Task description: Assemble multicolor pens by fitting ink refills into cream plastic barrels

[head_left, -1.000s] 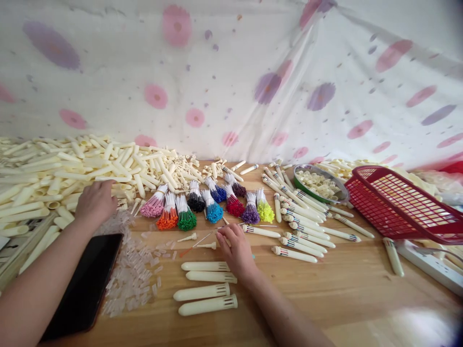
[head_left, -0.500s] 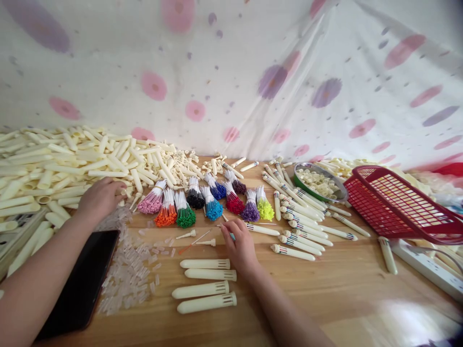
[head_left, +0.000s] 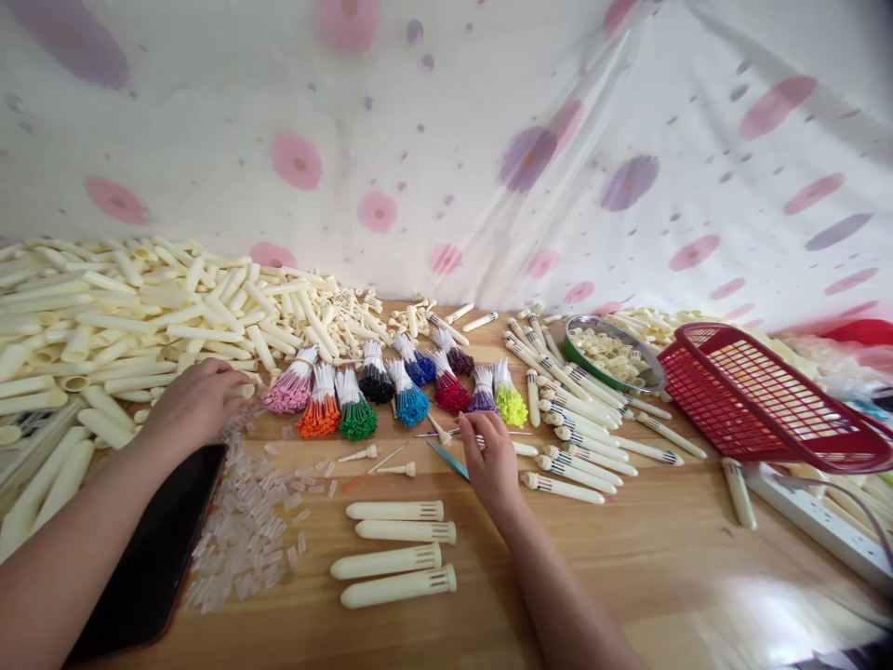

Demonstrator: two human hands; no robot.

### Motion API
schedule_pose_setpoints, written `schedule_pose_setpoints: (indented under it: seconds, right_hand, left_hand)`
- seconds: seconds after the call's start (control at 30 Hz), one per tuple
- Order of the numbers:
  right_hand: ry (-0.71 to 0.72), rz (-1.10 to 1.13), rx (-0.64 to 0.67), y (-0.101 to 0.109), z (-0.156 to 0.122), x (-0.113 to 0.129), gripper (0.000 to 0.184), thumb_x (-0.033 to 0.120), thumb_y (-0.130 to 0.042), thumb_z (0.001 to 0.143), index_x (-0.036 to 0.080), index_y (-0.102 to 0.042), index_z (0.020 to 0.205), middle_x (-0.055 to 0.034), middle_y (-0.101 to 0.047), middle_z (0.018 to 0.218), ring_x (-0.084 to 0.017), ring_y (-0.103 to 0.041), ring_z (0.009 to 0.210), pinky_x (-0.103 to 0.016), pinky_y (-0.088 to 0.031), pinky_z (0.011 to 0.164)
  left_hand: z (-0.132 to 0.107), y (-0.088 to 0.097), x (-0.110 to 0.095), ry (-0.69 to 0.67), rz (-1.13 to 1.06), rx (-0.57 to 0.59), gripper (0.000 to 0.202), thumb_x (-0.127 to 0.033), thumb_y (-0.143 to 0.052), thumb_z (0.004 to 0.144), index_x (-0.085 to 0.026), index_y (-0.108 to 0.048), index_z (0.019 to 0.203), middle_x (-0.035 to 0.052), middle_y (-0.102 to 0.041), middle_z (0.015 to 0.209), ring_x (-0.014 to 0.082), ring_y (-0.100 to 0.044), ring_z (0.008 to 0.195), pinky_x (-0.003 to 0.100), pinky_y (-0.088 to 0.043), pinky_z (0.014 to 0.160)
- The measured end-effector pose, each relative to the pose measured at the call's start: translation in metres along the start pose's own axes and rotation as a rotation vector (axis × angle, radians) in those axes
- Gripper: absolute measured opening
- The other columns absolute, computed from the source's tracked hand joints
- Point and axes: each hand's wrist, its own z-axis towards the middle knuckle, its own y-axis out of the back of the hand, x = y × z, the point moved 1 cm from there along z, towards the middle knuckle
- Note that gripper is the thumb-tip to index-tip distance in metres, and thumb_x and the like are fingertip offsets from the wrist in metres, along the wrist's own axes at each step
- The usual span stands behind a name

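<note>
My left hand [head_left: 192, 400] is closed at the edge of the heap of cream pen barrels [head_left: 139, 312], a small cream plastic part [head_left: 241, 392] at its fingertips. My right hand [head_left: 494, 458] is bent with its fingertips together, just below the purple bundle of pen refills [head_left: 483, 391]; what they grip, if anything, is hidden. A teal strip [head_left: 447, 460] runs under or against this hand. A small cream pointed part [head_left: 439, 429] lies left of its fingers. Four-colour-like slotted barrels [head_left: 397, 558] lie in a column nearer me.
Clear small tubes [head_left: 241, 530] are scattered beside a black tablet [head_left: 150, 558]. Several assembled pens [head_left: 579, 447] lie at right, near a green-rimmed bowl [head_left: 614, 354], a red basket [head_left: 774, 400] and a white power strip [head_left: 823, 521]. A spotted sheet [head_left: 446, 140] hangs behind.
My right hand has moved right and slightly up, and more of the teal strip now shows. My left hand has shifted slightly downward beside the barrel heap.
</note>
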Motion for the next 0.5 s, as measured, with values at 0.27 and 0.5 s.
schedule_pose_setpoints:
  seconds: [0.27,0.5]
  right_hand:
    - [0.006,-0.025,0.044,-0.005,-0.002,-0.002,0.024,0.029,-0.039,0.09,0.019,-0.056,0.075,-0.0045,-0.057,0.076,-0.018,-0.052,0.074,-0.03,-0.041,0.067]
    - [0.057,-0.069,0.109,-0.013,-0.007,0.011,0.031,0.033,-0.043,0.088,0.02,-0.049,0.061,-0.0014,-0.052,0.063,-0.015,-0.049,0.062,-0.026,-0.038,0.057]
  left_hand:
    - [-0.049,0.011,-0.053,-0.011,-0.326,-0.059,0.035,-0.041,-0.035,0.087,-0.02,-0.058,0.103,0.0075,-0.057,0.111,0.0236,-0.055,0.1,0.033,-0.042,0.085]
    - [-0.092,-0.011,-0.112,-0.16,-0.692,0.029,0.029,-0.039,-0.039,0.087,-0.024,-0.06,0.099,0.0055,-0.065,0.097,0.0206,-0.062,0.091,0.03,-0.049,0.079]
